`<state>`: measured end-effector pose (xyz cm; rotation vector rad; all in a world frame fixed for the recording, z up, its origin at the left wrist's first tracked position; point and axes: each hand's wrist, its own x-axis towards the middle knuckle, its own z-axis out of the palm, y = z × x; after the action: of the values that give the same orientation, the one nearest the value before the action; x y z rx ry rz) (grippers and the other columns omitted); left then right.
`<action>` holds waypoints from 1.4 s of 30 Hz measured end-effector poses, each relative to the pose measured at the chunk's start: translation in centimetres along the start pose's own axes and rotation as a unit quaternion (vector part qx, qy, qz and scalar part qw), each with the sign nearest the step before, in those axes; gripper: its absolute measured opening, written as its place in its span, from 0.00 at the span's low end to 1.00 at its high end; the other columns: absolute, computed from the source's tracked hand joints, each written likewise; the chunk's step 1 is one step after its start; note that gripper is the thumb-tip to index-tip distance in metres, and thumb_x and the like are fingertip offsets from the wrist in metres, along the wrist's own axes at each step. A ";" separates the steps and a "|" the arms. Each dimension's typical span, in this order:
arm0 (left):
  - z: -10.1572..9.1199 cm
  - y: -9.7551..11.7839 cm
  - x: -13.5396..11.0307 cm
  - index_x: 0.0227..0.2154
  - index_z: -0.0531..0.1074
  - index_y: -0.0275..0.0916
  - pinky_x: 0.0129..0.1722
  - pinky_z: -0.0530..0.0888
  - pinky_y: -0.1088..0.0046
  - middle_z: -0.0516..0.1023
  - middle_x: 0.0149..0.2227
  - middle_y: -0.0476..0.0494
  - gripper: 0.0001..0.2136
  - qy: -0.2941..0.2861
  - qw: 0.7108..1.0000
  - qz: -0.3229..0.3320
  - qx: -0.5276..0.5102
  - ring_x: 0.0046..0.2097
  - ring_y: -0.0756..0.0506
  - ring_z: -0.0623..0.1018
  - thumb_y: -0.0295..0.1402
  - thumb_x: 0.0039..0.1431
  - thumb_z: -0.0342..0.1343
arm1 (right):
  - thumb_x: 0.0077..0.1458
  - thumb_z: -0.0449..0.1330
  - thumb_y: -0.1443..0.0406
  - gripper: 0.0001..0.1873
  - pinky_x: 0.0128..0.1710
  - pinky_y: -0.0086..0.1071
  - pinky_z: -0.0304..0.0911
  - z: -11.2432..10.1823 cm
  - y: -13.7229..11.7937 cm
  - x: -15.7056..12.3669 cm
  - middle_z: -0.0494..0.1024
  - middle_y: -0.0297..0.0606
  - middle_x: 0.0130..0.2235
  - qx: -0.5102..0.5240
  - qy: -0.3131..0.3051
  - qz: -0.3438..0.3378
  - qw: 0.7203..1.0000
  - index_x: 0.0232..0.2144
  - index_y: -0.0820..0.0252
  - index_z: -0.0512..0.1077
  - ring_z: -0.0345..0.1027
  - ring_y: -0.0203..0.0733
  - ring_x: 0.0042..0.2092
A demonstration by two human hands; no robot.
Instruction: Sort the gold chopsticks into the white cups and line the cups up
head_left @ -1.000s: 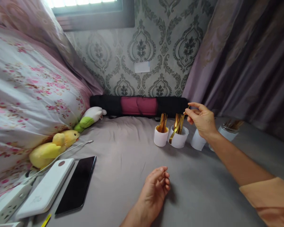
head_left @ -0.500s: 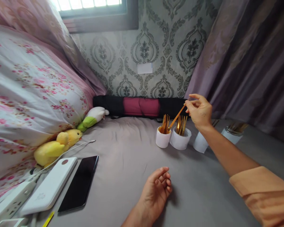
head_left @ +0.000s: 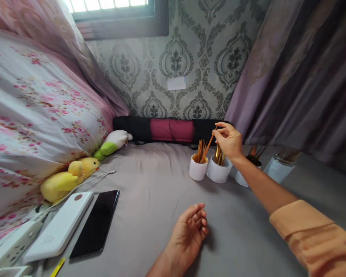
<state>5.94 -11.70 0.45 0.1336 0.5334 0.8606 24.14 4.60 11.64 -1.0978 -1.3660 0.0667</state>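
My right hand point(head_left: 227, 140) pinches a thin orange stick point(head_left: 210, 144) near its top. The stick slants down, its lower end inside the leftmost white cup point(head_left: 198, 171), among several brown-gold sticks point(head_left: 201, 150). Just below my right hand stands a wider white cup point(head_left: 219, 173), also holding brown-gold sticks. My left hand point(head_left: 190, 232) rests palm up on the grey sheet in front of the cups, fingers loosely curled, thumb apart, holding nothing.
Partly behind my right forearm is a third white cup point(head_left: 241, 177); a pale jar of sticks point(head_left: 279, 169) stands farther right. At left lie a black phone point(head_left: 95, 225), a white power bank point(head_left: 60, 227), a power strip point(head_left: 14, 246) and plush toys point(head_left: 60, 184).
My right hand has moved left and slightly down, bringing the orange stick more upright into the leftmost cup. The third cup's top shows now. My left hand has barely moved.
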 end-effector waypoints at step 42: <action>-0.1 0.1 0.2 0.34 0.67 0.32 0.26 0.63 0.79 0.68 0.27 0.48 0.10 0.004 1.000 -0.003 -0.004 0.25 0.55 0.67 0.29 0.48 0.56 | 0.47 0.57 0.62 0.11 0.34 0.33 0.62 3.0 1.4 -2.3 0.70 0.38 0.35 -0.181 -0.109 -0.079 0.974 0.35 0.55 0.74 0.66 0.38 0.33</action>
<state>5.95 -11.50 0.35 0.1208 0.5375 0.8571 21.87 5.65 8.48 -1.3063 -1.7050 -0.1911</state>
